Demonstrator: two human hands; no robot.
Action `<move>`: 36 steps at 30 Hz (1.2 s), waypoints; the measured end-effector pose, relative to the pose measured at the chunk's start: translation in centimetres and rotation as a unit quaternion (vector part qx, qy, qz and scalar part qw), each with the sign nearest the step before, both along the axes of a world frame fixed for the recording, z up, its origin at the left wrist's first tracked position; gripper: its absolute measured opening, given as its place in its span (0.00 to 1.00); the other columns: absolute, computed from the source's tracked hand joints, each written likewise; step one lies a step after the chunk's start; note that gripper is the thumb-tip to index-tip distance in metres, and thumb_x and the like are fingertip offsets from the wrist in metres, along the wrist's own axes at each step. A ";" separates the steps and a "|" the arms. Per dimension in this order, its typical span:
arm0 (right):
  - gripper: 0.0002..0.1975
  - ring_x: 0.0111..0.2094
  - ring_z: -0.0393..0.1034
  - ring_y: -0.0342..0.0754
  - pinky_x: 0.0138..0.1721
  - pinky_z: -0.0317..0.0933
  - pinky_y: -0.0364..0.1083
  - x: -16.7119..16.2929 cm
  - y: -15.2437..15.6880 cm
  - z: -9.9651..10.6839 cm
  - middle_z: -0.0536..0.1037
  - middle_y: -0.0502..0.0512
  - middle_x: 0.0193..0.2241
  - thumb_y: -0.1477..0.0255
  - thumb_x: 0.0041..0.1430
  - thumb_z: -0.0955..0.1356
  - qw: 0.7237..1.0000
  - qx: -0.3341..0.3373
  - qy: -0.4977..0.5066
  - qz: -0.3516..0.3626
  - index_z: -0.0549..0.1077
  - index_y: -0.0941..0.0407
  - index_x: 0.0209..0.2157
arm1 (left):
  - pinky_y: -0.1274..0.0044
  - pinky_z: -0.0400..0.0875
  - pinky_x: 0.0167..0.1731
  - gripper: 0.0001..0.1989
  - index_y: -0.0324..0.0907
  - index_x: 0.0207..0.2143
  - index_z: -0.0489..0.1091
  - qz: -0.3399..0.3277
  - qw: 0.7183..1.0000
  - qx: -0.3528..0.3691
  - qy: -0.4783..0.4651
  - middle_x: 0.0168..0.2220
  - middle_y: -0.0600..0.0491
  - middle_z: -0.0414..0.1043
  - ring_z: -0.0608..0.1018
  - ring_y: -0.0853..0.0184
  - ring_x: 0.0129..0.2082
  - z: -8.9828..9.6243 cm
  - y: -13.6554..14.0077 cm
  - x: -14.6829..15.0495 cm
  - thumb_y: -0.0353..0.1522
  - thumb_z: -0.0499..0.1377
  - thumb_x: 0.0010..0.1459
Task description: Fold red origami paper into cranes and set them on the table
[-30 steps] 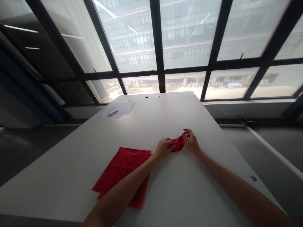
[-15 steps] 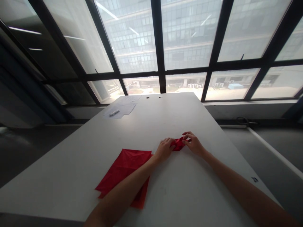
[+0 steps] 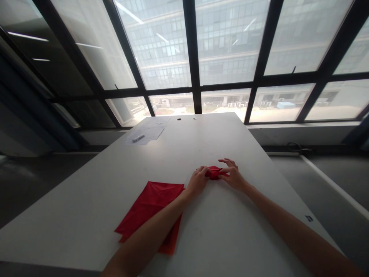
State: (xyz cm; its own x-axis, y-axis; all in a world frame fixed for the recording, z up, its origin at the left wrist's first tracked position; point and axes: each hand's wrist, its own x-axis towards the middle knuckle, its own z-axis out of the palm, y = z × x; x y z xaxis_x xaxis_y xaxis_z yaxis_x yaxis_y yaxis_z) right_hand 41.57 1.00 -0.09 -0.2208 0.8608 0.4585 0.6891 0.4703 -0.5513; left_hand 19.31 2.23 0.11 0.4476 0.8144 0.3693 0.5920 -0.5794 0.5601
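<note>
A small folded piece of red paper (image 3: 214,173) lies between my two hands on the white table (image 3: 236,231). My left hand (image 3: 199,180) is closed on its left end. With thumb and finger, my right hand (image 3: 233,176) pinches the right end, its other fingers raised and stretched away. The finer folds are too small to make out, and my fingertips hide both ends. Under and beside my left forearm are larger red sheets (image 3: 150,202), with an orange-red edge (image 3: 170,246) showing beneath them.
White printed papers (image 3: 155,132) lie at the table's far left, with a white marker-like stick (image 3: 138,137) on them. Two small round holes pierce the far edge. A small dark mark (image 3: 309,218) is near the right edge. Large windows stand beyond.
The folded red paper has turned and now lies flatter between my hands. My right hand has shifted slightly, with its upper fingers lifted and stretched out more.
</note>
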 end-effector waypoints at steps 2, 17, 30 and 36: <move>0.05 0.64 0.49 0.61 0.60 0.47 0.64 0.0 0.1 0.1 0.68 0.52 0.59 0.68 0.55 0.71 1.000 -0.019 0.000 0.000 0.82 0.47 0.30 | 0.72 0.67 0.45 0.08 0.44 0.40 0.68 -0.001 1.000 -0.016 0.003 0.43 0.52 0.70 0.73 0.63 0.42 -0.1 0.1 0.0 0.25 0.55 0.59; 0.09 0.64 0.52 0.59 0.63 0.46 0.60 0.8 0.7 0.7 0.71 0.56 0.58 0.62 0.53 0.70 0.996 -0.086 0.037 -0.007 0.82 0.51 0.27 | 0.74 0.69 0.51 0.09 0.45 0.43 0.73 -0.044 0.999 0.017 -0.002 0.48 0.52 0.72 0.76 0.65 0.46 0.5 0.3 -0.5 0.29 0.56 0.62; 0.09 0.68 0.40 0.69 0.58 0.34 0.78 0.4 0.8 1.8 0.62 0.53 0.64 0.59 0.55 0.70 0.977 -0.196 -0.074 0.039 0.83 0.47 0.32 | 0.70 0.69 0.52 0.09 0.42 0.42 0.74 -0.098 0.995 -0.021 0.019 0.48 0.49 0.73 0.75 0.63 0.47 0.5 0.6 -0.5 0.30 0.55 0.63; 0.09 0.65 0.50 0.64 0.62 0.42 0.68 1.6 1.4 1.1 0.69 0.56 0.59 0.62 0.56 0.70 0.987 -0.140 -0.073 0.005 0.82 0.50 0.30 | 0.71 0.66 0.55 0.11 0.43 0.44 0.74 -0.103 0.994 -0.019 0.040 0.50 0.51 0.72 0.73 0.63 0.51 0.5 0.5 -0.6 0.31 0.54 0.64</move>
